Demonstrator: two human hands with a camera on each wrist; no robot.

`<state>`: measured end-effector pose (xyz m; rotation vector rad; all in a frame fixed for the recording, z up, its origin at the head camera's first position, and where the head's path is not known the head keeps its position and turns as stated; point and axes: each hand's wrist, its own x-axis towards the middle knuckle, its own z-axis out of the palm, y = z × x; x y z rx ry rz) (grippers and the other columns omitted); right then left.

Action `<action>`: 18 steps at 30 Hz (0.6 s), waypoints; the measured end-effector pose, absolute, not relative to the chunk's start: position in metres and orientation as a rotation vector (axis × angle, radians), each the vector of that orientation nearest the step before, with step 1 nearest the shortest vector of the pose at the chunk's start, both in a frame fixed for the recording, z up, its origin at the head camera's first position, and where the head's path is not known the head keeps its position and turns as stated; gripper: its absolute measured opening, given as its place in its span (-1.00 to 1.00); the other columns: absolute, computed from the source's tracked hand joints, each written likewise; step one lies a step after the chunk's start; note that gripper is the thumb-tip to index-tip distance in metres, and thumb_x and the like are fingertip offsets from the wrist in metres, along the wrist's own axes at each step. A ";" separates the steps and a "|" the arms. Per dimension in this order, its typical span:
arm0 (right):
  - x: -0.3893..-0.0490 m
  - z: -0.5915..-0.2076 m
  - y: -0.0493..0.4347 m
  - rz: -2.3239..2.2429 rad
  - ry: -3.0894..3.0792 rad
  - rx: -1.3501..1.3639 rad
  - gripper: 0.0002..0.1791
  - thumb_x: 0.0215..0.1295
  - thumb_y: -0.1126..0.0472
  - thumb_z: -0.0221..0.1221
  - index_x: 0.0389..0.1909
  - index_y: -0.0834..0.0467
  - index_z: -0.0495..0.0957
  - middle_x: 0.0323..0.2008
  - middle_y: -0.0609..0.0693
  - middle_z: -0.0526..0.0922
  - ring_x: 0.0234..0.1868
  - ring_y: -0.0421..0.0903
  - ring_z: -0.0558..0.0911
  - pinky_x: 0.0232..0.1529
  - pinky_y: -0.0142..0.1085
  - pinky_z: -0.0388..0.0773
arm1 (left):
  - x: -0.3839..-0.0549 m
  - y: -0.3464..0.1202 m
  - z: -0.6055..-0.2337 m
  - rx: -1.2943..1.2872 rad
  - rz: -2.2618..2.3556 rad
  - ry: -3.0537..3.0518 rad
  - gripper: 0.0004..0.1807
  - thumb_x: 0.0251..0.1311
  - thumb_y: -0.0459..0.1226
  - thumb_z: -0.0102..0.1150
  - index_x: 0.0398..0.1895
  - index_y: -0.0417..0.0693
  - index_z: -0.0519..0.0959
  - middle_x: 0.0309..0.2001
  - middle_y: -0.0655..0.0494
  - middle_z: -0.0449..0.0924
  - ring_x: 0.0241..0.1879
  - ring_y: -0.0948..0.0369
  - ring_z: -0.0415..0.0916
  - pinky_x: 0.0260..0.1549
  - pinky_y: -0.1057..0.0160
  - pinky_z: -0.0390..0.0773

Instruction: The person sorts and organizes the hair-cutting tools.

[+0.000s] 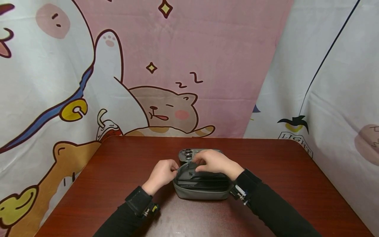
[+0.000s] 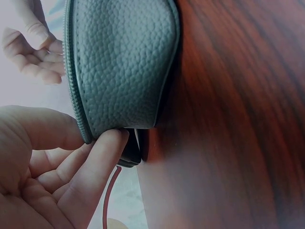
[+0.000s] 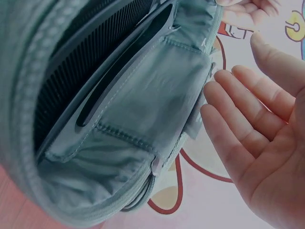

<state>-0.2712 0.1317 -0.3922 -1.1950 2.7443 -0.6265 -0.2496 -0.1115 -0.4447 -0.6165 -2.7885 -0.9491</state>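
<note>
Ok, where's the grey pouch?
Low centre in the head view, the grey pouch sits on the table, its left end pinched by the left hand.

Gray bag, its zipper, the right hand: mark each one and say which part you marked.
Gray bag (image 1: 201, 194): head view, on its outer front wall.
Zipper (image 2: 73, 93): left wrist view, on the row of teeth along the bag's edge.
Right hand (image 3: 279, 160): right wrist view, on the palm.

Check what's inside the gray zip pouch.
The pouch shows a dark comb-like piece with a row of teeth, an elongated dark shape I can't identify, and gray lining. The bottom and anything under those pieces are covered.
</note>
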 end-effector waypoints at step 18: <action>-0.264 -0.397 0.167 -0.763 2.803 -1.132 -0.50 0.35 0.00 0.26 0.19 0.20 0.55 0.07 0.05 0.62 0.04 -0.01 0.62 0.05 -0.07 0.53 | -0.254 -0.115 -0.444 -0.646 -1.060 -2.796 -0.96 0.08 -0.44 0.33 -0.41 -0.17 0.67 -0.45 0.15 0.62 -0.47 0.27 0.52 -0.52 0.28 0.53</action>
